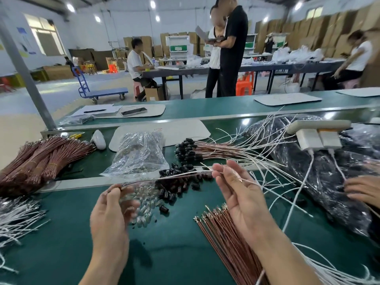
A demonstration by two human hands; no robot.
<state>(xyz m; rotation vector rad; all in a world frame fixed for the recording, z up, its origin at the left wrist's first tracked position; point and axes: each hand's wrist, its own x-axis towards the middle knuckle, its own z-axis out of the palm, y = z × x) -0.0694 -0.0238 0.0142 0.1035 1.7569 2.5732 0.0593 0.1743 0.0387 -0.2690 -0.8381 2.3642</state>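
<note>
The thin wire (164,178) looks almost weightless, limp and easy to kink, so it is best pinched lightly near each end and kept gently taut. It spans the lower middle of the frame above the green table (61,233). The left hand (113,206) pinches its left end with curled fingers, and the right hand (236,192) nips it between thumb and fingertips, its other fingers nearly straight.

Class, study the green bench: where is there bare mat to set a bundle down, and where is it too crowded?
Bare mat lies between left forearm and right forearm, below the bulbs; also between left forearm and white wires. Crowded: black caps, copper wires.
</note>
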